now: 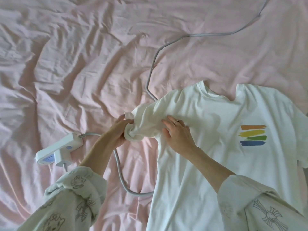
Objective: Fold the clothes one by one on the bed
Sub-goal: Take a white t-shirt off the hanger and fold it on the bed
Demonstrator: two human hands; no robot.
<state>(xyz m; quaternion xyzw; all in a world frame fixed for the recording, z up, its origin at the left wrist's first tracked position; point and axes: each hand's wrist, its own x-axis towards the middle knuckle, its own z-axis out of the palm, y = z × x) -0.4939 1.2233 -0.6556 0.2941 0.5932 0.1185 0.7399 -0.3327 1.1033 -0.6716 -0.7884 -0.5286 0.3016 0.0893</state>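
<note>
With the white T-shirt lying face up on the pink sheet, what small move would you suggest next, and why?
Probably pull the bunched sleeve out flat to the side. The left hand grips its crumpled end, while the right hand rests flat on the T-shirt near the armpit, anchoring it. Watch the grey cable, which runs under the shirt's edge.

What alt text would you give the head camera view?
A person's left hand grips the bunched sleeve of a white T-shirt on a pink bed sheet, right hand flat on it. A power strip lies left.
</note>
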